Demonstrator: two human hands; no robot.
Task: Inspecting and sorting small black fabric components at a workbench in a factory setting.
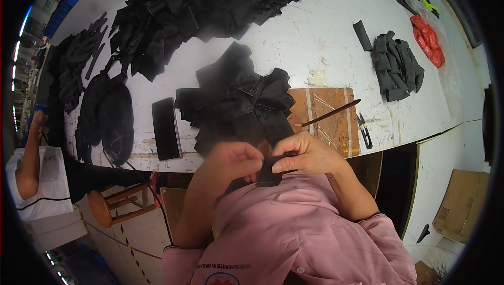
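Pinching a small black cloth piece (269,173) low in the middle, both hands meet. The right hand (307,153) fingers press its top edge. The left hand (231,161) fingers curl on its left side.

black fabric piece (269,172), pink shirt (294,227) (plain)

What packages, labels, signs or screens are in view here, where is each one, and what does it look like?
Phone: flat on the white table, left of the black fabric pile; dark rectangle, screen off.
Clear plastic bag: table's far right; holds something red.
Cardboard box: floor, lower right; brown, small label.
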